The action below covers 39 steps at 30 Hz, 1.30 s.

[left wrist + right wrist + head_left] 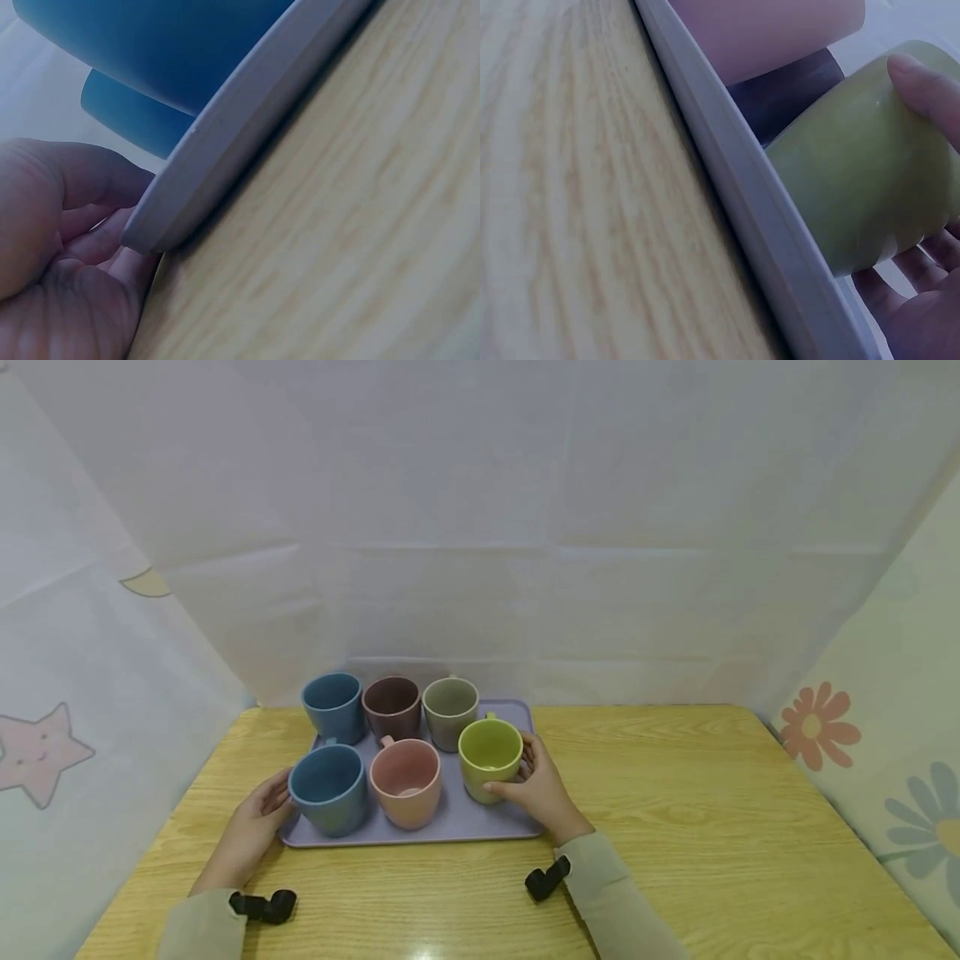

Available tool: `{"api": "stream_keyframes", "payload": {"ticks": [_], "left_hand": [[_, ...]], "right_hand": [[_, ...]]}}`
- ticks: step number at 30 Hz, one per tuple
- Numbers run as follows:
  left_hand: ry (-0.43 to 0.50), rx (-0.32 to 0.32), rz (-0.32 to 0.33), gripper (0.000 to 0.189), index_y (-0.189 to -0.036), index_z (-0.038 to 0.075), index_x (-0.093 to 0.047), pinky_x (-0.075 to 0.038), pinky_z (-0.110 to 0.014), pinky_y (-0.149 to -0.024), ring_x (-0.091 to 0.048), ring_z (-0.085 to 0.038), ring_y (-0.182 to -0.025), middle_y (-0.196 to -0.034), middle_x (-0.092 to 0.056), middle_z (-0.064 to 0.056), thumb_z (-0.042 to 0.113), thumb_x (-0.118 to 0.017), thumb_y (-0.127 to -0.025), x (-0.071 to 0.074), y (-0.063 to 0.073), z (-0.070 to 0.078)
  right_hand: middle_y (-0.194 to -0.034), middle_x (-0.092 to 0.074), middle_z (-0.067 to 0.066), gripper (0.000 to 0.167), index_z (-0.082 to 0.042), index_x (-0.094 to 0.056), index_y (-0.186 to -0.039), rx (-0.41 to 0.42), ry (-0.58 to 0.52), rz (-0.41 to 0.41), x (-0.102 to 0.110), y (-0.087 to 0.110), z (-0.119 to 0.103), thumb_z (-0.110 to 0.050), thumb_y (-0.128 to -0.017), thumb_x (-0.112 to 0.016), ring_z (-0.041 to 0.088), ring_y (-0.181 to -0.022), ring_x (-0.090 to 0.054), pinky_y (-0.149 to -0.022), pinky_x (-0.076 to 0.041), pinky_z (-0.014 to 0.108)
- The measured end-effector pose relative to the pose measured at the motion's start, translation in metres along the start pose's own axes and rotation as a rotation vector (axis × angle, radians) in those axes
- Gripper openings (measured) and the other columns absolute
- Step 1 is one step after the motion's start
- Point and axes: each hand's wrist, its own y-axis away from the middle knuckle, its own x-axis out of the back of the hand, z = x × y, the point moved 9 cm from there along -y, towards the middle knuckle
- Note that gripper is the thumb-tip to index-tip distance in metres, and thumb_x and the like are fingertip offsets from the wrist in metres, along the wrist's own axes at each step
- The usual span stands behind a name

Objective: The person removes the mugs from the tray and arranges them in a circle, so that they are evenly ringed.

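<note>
In the head view my right hand [542, 785] grips a yellow-green mug [491, 760] at the front right of a lavender tray [480, 831]. Its thumb lies on the near side and the fingers reach round the right. The right wrist view shows the mug [862, 157] tilted relative to the tray rim [757, 202]. At the tray's left edge, my left hand [258, 818] touches the rim [202, 150] with relaxed fingers, beside the front blue mug [330, 802]. A pink mug [408, 793] stands between the front blue and yellow-green ones.
Along the tray's back stand another blue mug [335, 714], a dark brownish mug [392, 714] and a grey mug [450, 718]. Beneath the tray is a wood-grain table [675, 827]. A white cloth [450, 527] hangs behind, with printed cloths at both sides.
</note>
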Motion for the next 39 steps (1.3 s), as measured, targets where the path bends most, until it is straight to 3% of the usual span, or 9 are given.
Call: {"api": "stream_keyframes", "payload": {"ticks": [5,15,20,30,39], "left_hand": [[-0.019,0.007,0.008,0.064,-0.162,0.002,-0.012,-0.040,-0.005,-0.098,-0.028,-0.041,-0.149,-0.164,-0.023,-0.023,0.020,-0.044,-0.110,0.000,0.001,0.002],[-0.034,0.019,0.025,0.061,-0.162,0.002,-0.014,-0.041,-0.012,-0.105,-0.029,-0.040,-0.148,-0.164,-0.024,-0.022,0.014,-0.042,-0.110,0.001,0.000,-0.001],[-0.043,0.019,0.027,0.060,-0.162,0.002,-0.013,-0.041,-0.013,-0.105,-0.029,-0.040,-0.148,-0.164,-0.024,-0.022,0.011,-0.041,-0.110,0.002,0.000,-0.003],[-0.024,0.001,0.018,0.060,-0.162,0.002,-0.015,-0.041,-0.008,-0.101,-0.030,-0.040,-0.148,-0.164,-0.024,-0.023,0.012,-0.042,-0.110,0.002,-0.001,0.002],[-0.026,0.016,0.022,0.059,-0.162,0.003,-0.015,-0.041,-0.008,-0.100,-0.031,-0.039,-0.148,-0.164,-0.024,-0.023,0.010,-0.041,-0.109,0.002,-0.001,-0.001]], "right_hand": [[-0.149,-0.049,0.011,0.097,-0.008,-0.041,-0.151,0.006,0.017,0.007,0.002,0.000,-0.002,-0.010,-0.070,-0.094,0.027,-0.142,-0.043,-0.120,-0.034,0.042],[-0.135,-0.059,0.007,0.096,-0.010,-0.047,-0.148,0.059,0.150,0.061,0.008,0.005,-0.009,-0.021,-0.067,-0.097,0.025,-0.121,-0.059,-0.105,-0.050,0.045],[-0.130,-0.059,0.005,0.091,-0.010,-0.051,-0.144,0.098,0.175,0.104,0.016,0.006,-0.011,-0.022,-0.066,-0.098,0.023,-0.120,-0.057,-0.106,-0.050,0.045],[-0.133,-0.053,0.010,0.092,-0.015,-0.048,-0.146,0.067,0.063,0.182,0.047,0.004,-0.018,-0.017,-0.068,-0.097,0.033,-0.117,-0.060,-0.099,-0.055,0.044],[-0.137,-0.051,0.010,0.094,-0.010,-0.043,-0.149,0.056,0.134,0.268,0.080,0.006,-0.019,-0.019,-0.071,-0.095,0.029,-0.125,-0.050,-0.105,-0.050,0.048]]}}
